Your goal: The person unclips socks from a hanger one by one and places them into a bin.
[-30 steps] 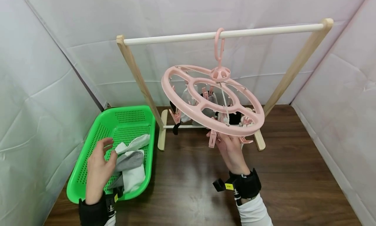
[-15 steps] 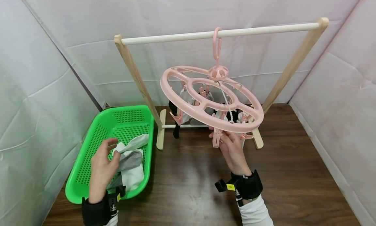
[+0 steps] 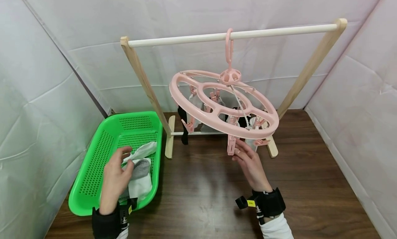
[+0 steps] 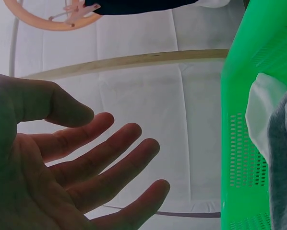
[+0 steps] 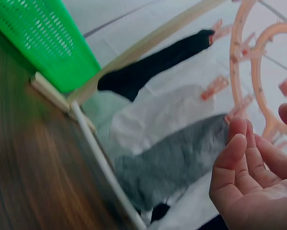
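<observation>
A round pink clip hanger (image 3: 204, 115) hangs tilted from the rack's white bar. My right hand (image 3: 252, 166) is below its front rim, fingertips beside a hanging pink clothespin (image 3: 231, 145); whether they touch it is unclear. In the right wrist view its fingers bend loosely, with the thumb apart and nothing held. A black sock (image 5: 158, 62), a white sock (image 5: 162, 115) and a grey sock (image 5: 172, 158) hang from clips. My left hand (image 3: 116, 178) hovers over the green basket (image 3: 90, 156), fingers spread and holding nothing. White and grey socks (image 3: 141, 177) lie in the basket.
A wooden rack with a white top bar (image 3: 186, 39) stands behind, its left foot (image 3: 170, 137) close to the basket. White fabric walls (image 3: 356, 77) enclose the dark wooden tabletop (image 3: 198, 197).
My right hand has drawn right and slightly down from under the hanger's rim. The hanger has turned slightly, its front clothespin shifting right. My left hand has drifted right over the basket.
</observation>
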`<state>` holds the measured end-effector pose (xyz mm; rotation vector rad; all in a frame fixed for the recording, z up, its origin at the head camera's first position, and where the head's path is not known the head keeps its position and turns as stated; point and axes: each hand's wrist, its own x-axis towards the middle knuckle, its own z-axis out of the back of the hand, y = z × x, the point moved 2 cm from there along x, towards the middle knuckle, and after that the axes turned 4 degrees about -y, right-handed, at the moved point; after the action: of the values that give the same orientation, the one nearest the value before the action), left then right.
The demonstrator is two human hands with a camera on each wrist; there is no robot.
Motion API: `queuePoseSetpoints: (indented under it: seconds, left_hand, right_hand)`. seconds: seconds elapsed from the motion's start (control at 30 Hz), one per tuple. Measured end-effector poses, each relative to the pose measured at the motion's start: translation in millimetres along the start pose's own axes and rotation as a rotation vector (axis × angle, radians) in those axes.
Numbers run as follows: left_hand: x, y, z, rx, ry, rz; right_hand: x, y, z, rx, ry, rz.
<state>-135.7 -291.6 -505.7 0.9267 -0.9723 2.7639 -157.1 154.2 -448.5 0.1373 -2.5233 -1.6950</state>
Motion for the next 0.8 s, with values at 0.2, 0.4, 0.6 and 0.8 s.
queuePoseSetpoints:
  seconds: [0.2,0.4,0.6,0.8]
  left_hand:
    - [13.0,-90.7,23.9,-0.095,0.045,-0.042]
    - [19.5,-163.2,38.8,-0.086,0.087,-0.07]
    - [16.5,-174.7,32.1,-0.094,0.079,-0.144]
    - [13.0,-178.8,27.9,-0.091,0.092,-0.151]
  right_hand:
    - [-1.2,1,20,-0.025,-0.002,0.029]
    - [3.4,7,39,-0.137,-0.027,0.105]
    - [10.2,26,58,-0.444,-0.241,0.097]
    - [17.8,53,74,-0.474,-0.312,0.207]
